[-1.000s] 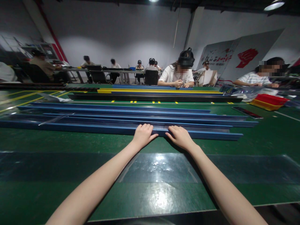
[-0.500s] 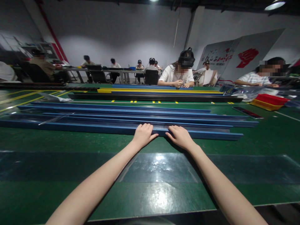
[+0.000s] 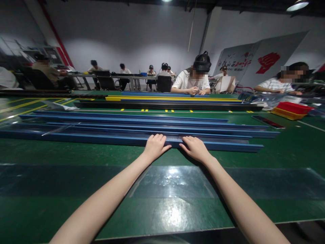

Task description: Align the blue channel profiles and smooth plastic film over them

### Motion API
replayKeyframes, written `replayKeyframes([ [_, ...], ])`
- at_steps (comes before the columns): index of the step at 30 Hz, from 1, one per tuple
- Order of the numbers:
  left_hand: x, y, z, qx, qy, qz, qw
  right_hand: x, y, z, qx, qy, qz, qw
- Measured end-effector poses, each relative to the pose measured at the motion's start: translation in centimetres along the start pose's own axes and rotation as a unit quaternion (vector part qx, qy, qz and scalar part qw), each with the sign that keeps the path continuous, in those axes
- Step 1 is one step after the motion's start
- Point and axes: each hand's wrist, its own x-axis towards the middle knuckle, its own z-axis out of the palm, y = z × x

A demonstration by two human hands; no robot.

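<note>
A long blue rail [image 3: 76,138] lies across the green table [image 3: 45,213], the nearest of several blue rails [image 3: 127,119] laid side by side. My left hand [image 3: 154,146] and my right hand [image 3: 194,147] sit close together on the middle of that nearest rail. On both hands the fingers curl over the rail's top and the thumbs press its near face. Both forearms stretch out over a clear plastic sheet [image 3: 172,183] that lies flat on the table in front of me.
Farther back lie yellow and dark rails [image 3: 172,99]. A red and yellow bin [image 3: 291,110] stands at the far right. A person in a white shirt [image 3: 191,81] sits across the table, another person [image 3: 279,84] at the right, and more people sit at tables behind.
</note>
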Motion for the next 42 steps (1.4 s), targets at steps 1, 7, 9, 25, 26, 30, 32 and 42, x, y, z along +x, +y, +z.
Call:
replayKeyframes([
  [1, 0.0, -0.01, 0.0, 0.0, 0.0, 0.001, 1.0, 0.0, 0.01, 0.01, 0.001, 0.0, 0.0, 1.0],
  [7, 0.02, -0.03, 0.14, 0.005, 0.002, 0.003, 1.0, -0.02, -0.01, 0.04, -0.001, 0.001, 0.004, 1.0],
  [9, 0.01, -0.04, 0.2, 0.003, 0.005, 0.004, 1.0, -0.02, 0.0, 0.04, -0.002, -0.003, 0.003, 1.0],
  [25, 0.01, -0.06, 0.14, 0.002, 0.003, 0.003, 1.0, 0.02, 0.07, 0.15, 0.0, -0.002, 0.002, 1.0],
  [26, 0.01, -0.06, 0.15, 0.002, 0.004, 0.003, 1.0, 0.03, 0.07, 0.15, 0.001, -0.002, 0.002, 1.0],
  [30, 0.01, -0.08, 0.19, -0.001, 0.006, 0.003, 1.0, 0.04, 0.07, 0.16, -0.001, -0.002, 0.001, 1.0],
  [32, 0.01, -0.08, 0.2, -0.001, 0.006, 0.002, 1.0, 0.03, 0.07, 0.18, -0.002, -0.002, 0.002, 1.0],
  [42, 0.05, -0.06, 0.19, 0.002, 0.003, 0.004, 1.0, 0.24, -0.24, -0.11, 0.017, 0.004, 0.011, 1.0],
])
